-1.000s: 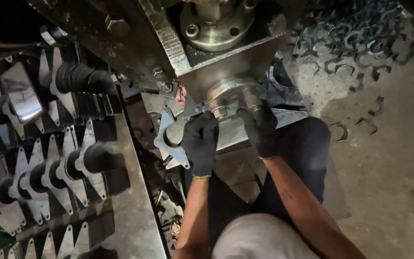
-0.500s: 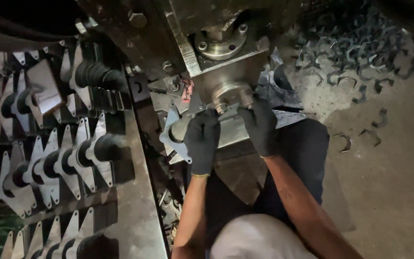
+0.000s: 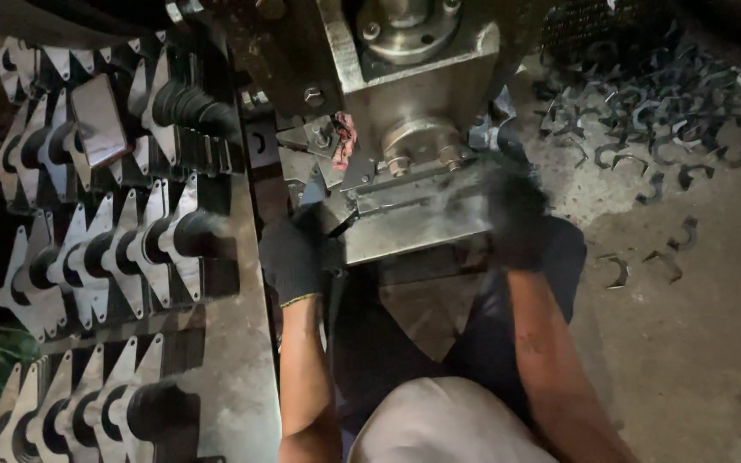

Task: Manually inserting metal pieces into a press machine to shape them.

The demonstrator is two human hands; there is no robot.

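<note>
My left hand (image 3: 292, 257), in a black glove, is closed at the left end of the press bed (image 3: 413, 227), apparently pinching a flat grey metal blank (image 3: 313, 190) that sticks up toward the die. My right hand (image 3: 516, 219), also in a black glove, is motion-blurred at the right end of the bed, and its grip is hidden by the blur. The round punch (image 3: 418, 141) hangs from the grey press block (image 3: 426, 77) just above the bed, between both hands.
Rows of stacked stamped blanks (image 3: 130, 249) fill the metal bench on the left. Several curved metal offcuts (image 3: 645, 111) lie on the concrete floor at the right. A red rag scrap (image 3: 342, 137) hangs beside the die. My knees sit under the bed.
Both hands have left the punch: the left one has drawn back to the left with the blank, and the right one has swung out to the right. The camera has moved closer.
</note>
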